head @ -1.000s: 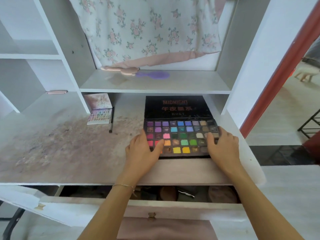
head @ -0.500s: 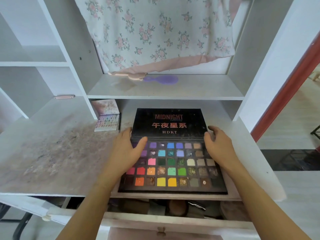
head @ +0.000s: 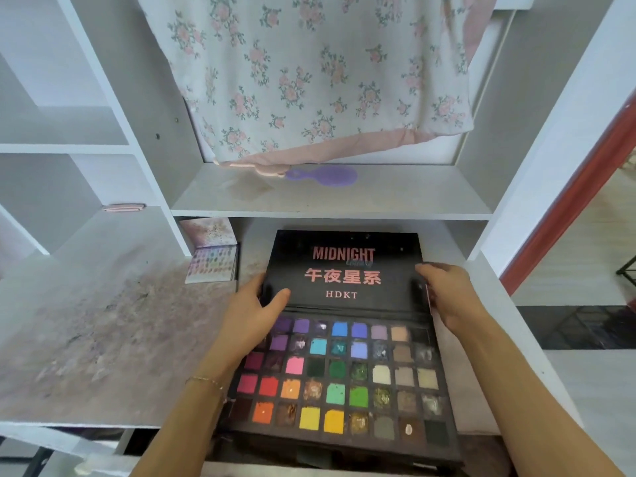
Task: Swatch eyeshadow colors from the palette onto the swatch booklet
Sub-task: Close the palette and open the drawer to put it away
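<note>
Pulled nearer the lower frame edge, the open black multicolour eyeshadow palette overhangs the stained pale surface; both hands, left and right, grip its lid sides, steadying it. Small pastel swatch booklet waits centre-left.

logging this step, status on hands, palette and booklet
Left hand and right hand grip the lid edges. Palette open at desk front. Swatch booklet untouched, back left. Nothing in the way.
</note>
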The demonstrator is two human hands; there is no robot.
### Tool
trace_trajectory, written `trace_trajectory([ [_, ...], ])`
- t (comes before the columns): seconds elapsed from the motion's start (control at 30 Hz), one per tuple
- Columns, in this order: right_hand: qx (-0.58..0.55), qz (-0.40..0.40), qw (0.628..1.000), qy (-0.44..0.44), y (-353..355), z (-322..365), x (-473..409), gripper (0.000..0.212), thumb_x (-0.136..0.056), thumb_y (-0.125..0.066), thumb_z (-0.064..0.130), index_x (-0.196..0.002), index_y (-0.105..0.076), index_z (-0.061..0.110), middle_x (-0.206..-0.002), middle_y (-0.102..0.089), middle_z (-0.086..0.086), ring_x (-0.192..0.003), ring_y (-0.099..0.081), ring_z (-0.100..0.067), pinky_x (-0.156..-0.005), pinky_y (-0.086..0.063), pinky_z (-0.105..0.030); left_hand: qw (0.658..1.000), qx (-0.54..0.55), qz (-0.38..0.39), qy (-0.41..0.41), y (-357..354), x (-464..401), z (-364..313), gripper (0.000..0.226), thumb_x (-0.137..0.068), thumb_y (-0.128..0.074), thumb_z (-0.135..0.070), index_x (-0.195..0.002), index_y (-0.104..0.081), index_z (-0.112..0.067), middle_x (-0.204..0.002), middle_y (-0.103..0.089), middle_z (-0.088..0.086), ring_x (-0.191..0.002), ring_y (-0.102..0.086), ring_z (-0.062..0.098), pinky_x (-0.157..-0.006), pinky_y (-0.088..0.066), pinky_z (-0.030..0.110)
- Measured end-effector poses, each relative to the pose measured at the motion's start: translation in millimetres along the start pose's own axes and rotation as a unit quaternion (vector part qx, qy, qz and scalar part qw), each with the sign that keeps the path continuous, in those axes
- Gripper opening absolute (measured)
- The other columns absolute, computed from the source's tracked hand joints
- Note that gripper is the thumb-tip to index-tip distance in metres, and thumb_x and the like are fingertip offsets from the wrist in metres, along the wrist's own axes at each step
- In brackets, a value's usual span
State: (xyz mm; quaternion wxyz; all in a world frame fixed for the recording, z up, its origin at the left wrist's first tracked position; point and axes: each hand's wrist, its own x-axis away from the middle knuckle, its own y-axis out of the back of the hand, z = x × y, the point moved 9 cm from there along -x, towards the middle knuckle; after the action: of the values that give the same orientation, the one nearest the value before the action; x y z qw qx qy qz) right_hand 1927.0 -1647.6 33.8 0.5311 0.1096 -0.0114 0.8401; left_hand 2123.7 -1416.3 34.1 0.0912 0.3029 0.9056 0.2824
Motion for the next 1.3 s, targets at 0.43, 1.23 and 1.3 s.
trace_trajectory([
  [0.43, 0.122, -0.006, 0.971, 0.206, 8.7, 23.1, 49.5, 0.015, -0.088, -0.058, 0.017, -0.088, -0.051, 0.03, -0.084, -0.057, 0.02, -0.078, -0.056, 0.003, -0.052, -0.042, -0.002, 0.992, 0.118, -0.032, -0.032, 21.1, 14.5, -9.6, 0.058, -0.088, -0.043, -0.049, -0.141, -0.029, -0.03, -0.135, -0.044, -0.01, -0.112, -0.047, -0.002, -0.084, -0.037, 0.008],
  [1.23, 0.486, 0.234, 0.782, 0.313, -72.3, -13.8, 133.3, 0.052, -0.09, -0.042, 0.046, -0.139, -0.034, 0.028, -0.147, -0.032, 0.005, -0.133, -0.023, -0.011, -0.112, -0.012, -0.028, 0.926, -0.331, 0.069, -0.165, -16.2, 88.5, 9.1, 0.056, -0.091, -0.028, -0.057, -0.142, -0.02, -0.036, -0.154, -0.01, -0.008, -0.142, 0.004, 0.014, -0.112, 0.009, 0.031],
  [1.3, 0.54, 0.261, 0.717, 0.355, -90.0, -31.5, 156.4, 0.061, -0.089, -0.034, 0.056, -0.143, -0.018, 0.033, -0.154, -0.012, 0.005, -0.141, 0.0, -0.011, -0.113, 0.008, -0.033, 0.927, -0.331, 0.02, -0.174, -13.5, 88.9, 6.7, 0.054, -0.092, -0.02, -0.056, -0.142, -0.021, -0.036, -0.154, -0.014, -0.007, -0.143, 0.001, 0.014, -0.111, 0.01, 0.03],
])
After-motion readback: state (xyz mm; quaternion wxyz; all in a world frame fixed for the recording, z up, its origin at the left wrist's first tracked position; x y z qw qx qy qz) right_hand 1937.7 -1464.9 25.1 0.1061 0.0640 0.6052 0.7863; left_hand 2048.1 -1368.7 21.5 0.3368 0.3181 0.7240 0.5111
